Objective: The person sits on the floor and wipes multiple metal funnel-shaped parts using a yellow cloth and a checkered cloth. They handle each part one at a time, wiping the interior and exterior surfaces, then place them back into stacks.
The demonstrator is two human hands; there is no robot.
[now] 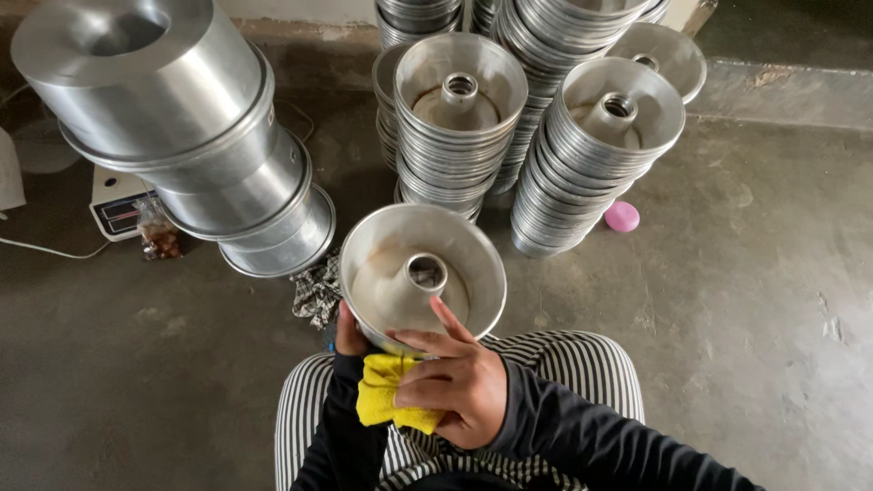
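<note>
Holding a metal ring pan (423,277) up over the lap, dead centre of the view, open mouth tilted toward the camera, hollow centre tube pointing up at about one o'clock. Left hand (349,335) gripping the pan from underneath at its seven o'clock rim, thumb curled over the edge, remaining fingers hidden behind the wall, so impossible to tell how wide they are spread. Right hand (455,386) bunching a yellow cloth (386,400) against the palm, fingers closed on it, index finger stretched out and lying on the pan's rim at six o'clock.

Looking thin-walled and light, probably aluminium: stiff enough to keep its shape, but likely denting if dropped on the concrete floor (746,300). Smooth, shiny sides, so likely slippery; rolled rim and centre tube seeming the surest places to take hold, rim for turning, tube for steadying. Brownish residue showing around the tube's base inside.

At twelve o'clock, leaning stacks of the same pans (455,136) nested mouth-up, another stack (591,155) just beside at one o'clock. At ten o'clock, a tilted stack of upturned pans (209,155), with a small scale (114,205) behind. Pink lid (622,216) lying at two o'clock, checked rag (316,291) at nine o'clock beside the pan. Striped trousers (582,364) showing below.
</note>
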